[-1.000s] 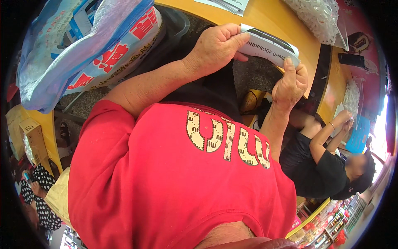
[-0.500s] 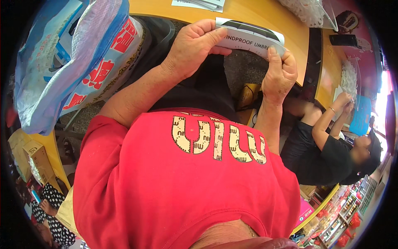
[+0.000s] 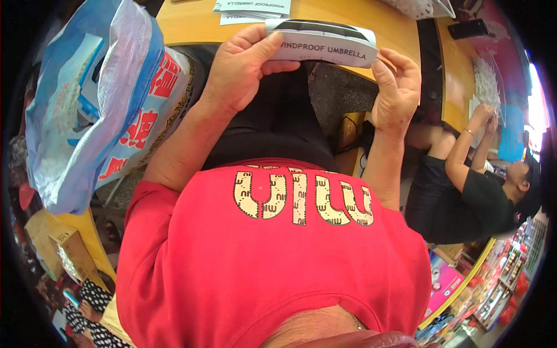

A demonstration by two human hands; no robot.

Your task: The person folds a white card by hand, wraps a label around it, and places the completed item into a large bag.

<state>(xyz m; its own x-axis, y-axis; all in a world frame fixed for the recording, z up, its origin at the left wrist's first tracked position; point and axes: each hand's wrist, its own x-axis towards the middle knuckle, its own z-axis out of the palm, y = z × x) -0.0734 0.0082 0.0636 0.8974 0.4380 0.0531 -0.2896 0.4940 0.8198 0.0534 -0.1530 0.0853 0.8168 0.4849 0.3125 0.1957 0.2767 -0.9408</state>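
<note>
A curved white paper sleeve (image 3: 331,47) with a black band and dark print is held up over the near edge of the table. My left hand (image 3: 241,66) pinches its left end between thumb and fingers. At the right end, my right hand (image 3: 396,87) has its thumb and fingers apart, close beside the sleeve's edge; whether a fingertip still touches the paper I cannot tell. Beyond the sleeve, a pile of similar printed papers (image 3: 255,8) lies on the yellow table (image 3: 191,24).
A large blue and white woven sack (image 3: 130,98) stands at my left. Clear plastic bags (image 3: 415,7) lie at the table's far right. Another person in black (image 3: 464,200) sits at the right, hands over white plastic (image 3: 487,84). A black phone (image 3: 469,29) rests nearby.
My hands and the sleeve have shifted left in the view. The fingers of my right hand have come off the sleeve's right end and spread, while my left hand keeps its pinch.
</note>
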